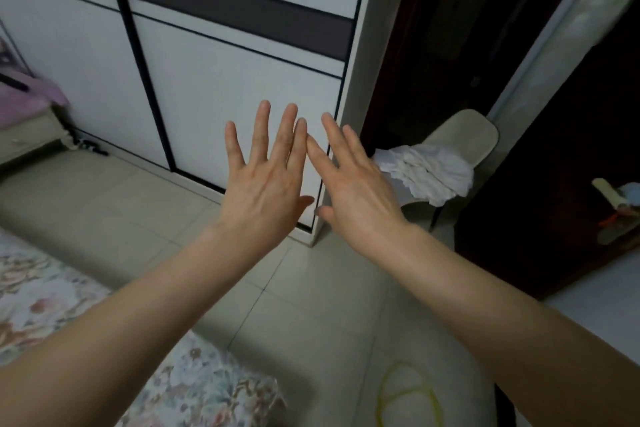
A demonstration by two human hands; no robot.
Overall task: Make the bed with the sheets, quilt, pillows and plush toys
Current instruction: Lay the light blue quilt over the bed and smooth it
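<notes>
Both left grip (264, 185) and right grip (358, 192) splayed, floral sheet (41, 295) lower-left

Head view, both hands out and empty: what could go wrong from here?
A yellow loop lies on the floor close ahead; a step might catch on it.
The white cloth lies bunched at the chair seat's edge and could slide off if brushed.
The left hand and right hand, both open, face the wardrobe; the floral bedding sits at the frame's lower left, so work there may leave view.
</notes>
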